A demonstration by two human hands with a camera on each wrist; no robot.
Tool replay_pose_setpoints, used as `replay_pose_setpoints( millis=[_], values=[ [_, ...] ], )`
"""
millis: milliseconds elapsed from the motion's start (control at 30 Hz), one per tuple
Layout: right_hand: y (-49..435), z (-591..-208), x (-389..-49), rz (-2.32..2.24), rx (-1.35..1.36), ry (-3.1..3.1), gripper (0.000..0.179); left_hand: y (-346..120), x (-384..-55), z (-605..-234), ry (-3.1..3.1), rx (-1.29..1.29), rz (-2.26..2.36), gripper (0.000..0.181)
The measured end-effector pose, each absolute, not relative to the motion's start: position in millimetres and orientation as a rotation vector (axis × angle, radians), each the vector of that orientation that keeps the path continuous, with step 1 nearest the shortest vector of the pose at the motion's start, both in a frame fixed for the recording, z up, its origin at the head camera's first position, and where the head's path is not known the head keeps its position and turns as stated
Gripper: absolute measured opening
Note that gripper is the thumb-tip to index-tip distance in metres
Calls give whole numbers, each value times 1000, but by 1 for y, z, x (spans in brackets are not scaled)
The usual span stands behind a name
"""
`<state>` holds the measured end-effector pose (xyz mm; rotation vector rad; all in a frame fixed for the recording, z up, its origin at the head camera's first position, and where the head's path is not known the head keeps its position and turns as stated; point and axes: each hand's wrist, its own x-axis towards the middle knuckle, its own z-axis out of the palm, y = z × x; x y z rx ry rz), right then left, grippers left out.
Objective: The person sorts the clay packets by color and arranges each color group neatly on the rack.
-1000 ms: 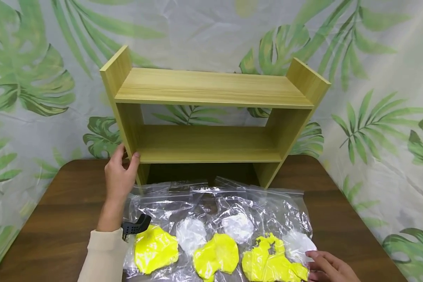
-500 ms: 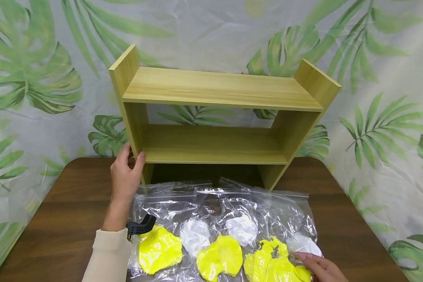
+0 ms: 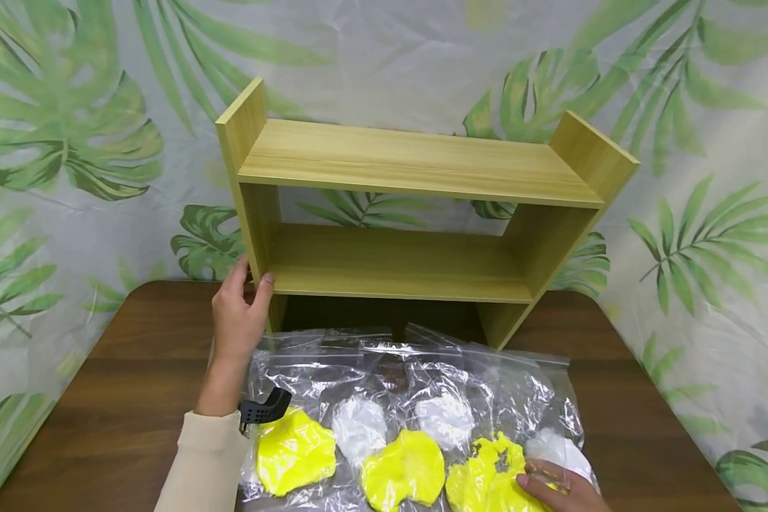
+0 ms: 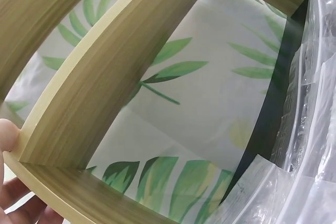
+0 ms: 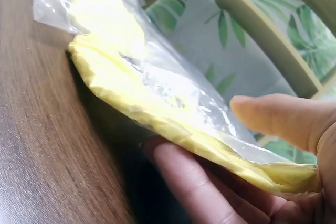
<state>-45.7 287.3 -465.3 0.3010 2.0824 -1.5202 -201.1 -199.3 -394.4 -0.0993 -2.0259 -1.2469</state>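
Observation:
My left hand [image 3: 240, 313] grips the left side panel of a light wooden shelf [image 3: 416, 163], thumb on the front edge and the other fingers behind. In the left wrist view those fingers [image 4: 26, 208] wrap the panel's outer side. At the front right, my right hand [image 3: 566, 491] holds a clear zip bag with flat yellow clay-like stuff [image 3: 486, 483]. The right wrist view shows the fingers [image 5: 191, 182] under the yellow slab [image 5: 157, 114] and the thumb [image 5: 283, 116] above it. The slab's near edge lies in the crook of that hand.
More clear bags hold yellow pieces [image 3: 294, 451] and white pieces [image 3: 444, 419], overlapping in front of the shelf. Their zip tops [image 3: 313, 352] reach its base. The brown table [image 3: 128, 398] runs to a leaf-print cloth [image 3: 384, 57] behind.
My right hand has moved left, from the bag's right edge to over and under its yellow piece. My left hand keeps its grip on the shelf; the whole view has shifted slightly.

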Motion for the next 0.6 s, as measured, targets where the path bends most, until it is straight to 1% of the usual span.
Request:
replay_pose_setpoints(
  millis=[167,333,467,600],
  values=[
    [285,-464,-46,-1519,268,2070,68,-198,-201,-395,-2015,-95,-1254,41],
    [286,-462,-44,-1543,242,2106,69,-197,-201,-394,-2013,-94,-1264,42],
    [287,-459,-44,-1562,235,2161,63,-197,-201,-394,-2004,-84,-1281,41],
    [287,-452,-44,-1431,189,2356,55,-197,-201,-395,-2004,-82,-1287,40]
  ],
)
